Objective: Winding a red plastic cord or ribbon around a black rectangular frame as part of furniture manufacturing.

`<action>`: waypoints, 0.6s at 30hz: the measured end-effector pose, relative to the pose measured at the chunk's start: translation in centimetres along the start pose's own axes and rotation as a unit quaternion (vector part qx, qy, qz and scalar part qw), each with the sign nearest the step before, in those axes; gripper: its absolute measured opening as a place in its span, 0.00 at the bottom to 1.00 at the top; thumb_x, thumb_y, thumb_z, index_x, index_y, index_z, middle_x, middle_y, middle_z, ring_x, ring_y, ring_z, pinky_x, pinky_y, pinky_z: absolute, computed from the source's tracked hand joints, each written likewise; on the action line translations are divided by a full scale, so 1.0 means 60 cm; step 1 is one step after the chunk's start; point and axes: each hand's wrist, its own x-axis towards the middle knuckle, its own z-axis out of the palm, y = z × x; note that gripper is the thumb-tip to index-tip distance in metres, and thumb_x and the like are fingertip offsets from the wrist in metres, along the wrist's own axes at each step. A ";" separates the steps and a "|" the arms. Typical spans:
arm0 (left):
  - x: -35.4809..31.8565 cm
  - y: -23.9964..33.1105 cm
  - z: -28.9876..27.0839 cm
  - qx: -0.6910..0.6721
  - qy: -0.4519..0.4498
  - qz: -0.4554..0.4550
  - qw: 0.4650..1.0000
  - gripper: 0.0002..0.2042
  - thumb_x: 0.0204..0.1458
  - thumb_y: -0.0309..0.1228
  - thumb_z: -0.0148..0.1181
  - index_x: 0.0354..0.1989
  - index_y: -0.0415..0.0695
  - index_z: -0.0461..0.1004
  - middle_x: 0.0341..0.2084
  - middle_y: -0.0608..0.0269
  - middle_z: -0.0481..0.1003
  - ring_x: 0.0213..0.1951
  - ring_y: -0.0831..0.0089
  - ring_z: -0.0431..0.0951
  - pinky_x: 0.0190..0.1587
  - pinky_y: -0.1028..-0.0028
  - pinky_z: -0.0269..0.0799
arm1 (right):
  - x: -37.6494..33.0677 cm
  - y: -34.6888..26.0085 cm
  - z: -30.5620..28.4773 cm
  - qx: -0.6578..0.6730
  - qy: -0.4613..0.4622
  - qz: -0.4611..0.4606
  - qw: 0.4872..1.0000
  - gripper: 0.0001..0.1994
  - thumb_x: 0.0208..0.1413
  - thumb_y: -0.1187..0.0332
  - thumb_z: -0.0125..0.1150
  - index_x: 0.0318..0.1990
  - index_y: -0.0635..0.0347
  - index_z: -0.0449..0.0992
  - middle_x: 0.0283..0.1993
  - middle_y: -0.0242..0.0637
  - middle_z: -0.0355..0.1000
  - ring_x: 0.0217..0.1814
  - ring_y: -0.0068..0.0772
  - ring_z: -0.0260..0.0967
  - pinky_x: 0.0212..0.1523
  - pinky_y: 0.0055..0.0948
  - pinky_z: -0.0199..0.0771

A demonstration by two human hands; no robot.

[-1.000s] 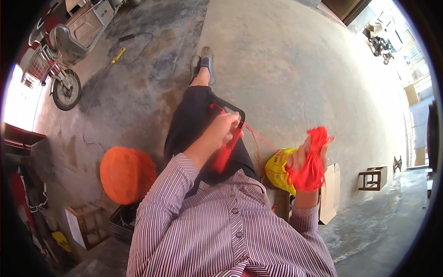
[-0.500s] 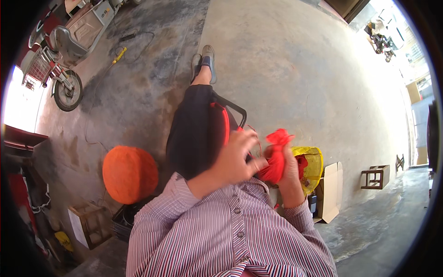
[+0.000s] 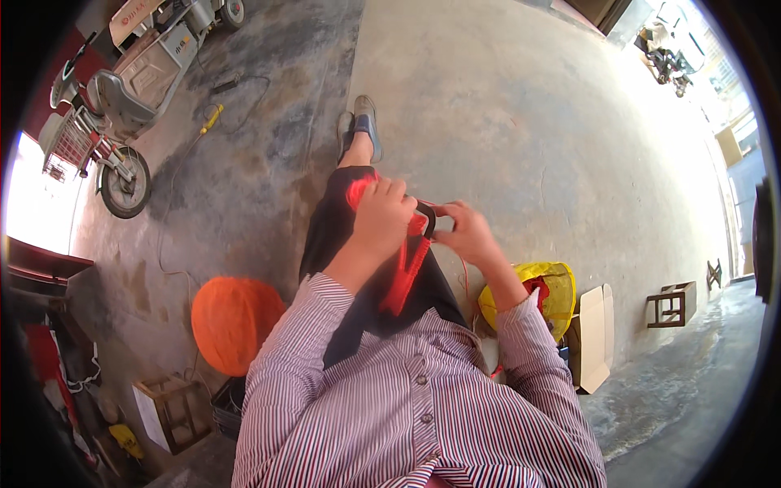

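In my left hand (image 3: 382, 215), closed above my lap, is a bunched red bundle (image 3: 358, 191) that looks like yarn or cord and pokes out past the fingers. A black curved bar (image 3: 429, 220) rises over my thighs between both hands. My right hand (image 3: 470, 236) is at the bar's bend, thumb and forefinger curled together; a thin red strand seems to run to its fingertips, but what they grip is unclear. Below the bar a red textured strip (image 3: 403, 285) hangs in a narrow V over my dark trousers.
A yellow bag (image 3: 553, 297) with red material inside stands right of me, beside an open cardboard box (image 3: 596, 337). On my left are an orange rounded seat (image 3: 236, 325) and a wooden stool (image 3: 171, 411). A scooter (image 3: 114, 138) and a yellow-ended cable (image 3: 211, 119) lie farther off.
The red bundle has passed from my right hand to my left, which has moved up and left. My right hand has come forward to the black bar. The red strip now hangs below it.
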 end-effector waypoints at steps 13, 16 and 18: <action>-0.053 0.066 -0.021 -0.371 0.043 -0.163 0.913 0.17 0.42 0.23 0.66 0.43 0.38 0.73 0.36 0.56 0.72 0.35 0.63 0.75 0.42 0.70 0.72 | -0.042 -0.051 -0.039 0.402 0.152 0.068 0.901 0.13 0.50 0.71 0.64 0.44 0.66 0.77 0.49 0.37 0.73 0.50 0.32 0.72 0.52 0.34 0.71; -0.065 0.085 -0.011 -0.429 -0.001 -0.208 0.879 0.13 0.49 0.27 0.65 0.41 0.36 0.73 0.30 0.55 0.76 0.29 0.66 0.77 0.37 0.72 0.73 | -0.039 -0.045 -0.026 0.501 0.152 0.060 0.850 0.15 0.52 0.72 0.63 0.47 0.69 0.75 0.50 0.40 0.73 0.51 0.35 0.72 0.55 0.36 0.70; -0.069 0.091 0.000 -0.456 -0.008 -0.228 0.861 0.12 0.51 0.27 0.63 0.40 0.35 0.73 0.29 0.55 0.77 0.30 0.66 0.78 0.37 0.71 0.73 | -0.029 -0.039 -0.018 0.593 0.144 0.090 0.787 0.16 0.53 0.70 0.63 0.47 0.70 0.75 0.50 0.40 0.73 0.51 0.35 0.71 0.56 0.37 0.69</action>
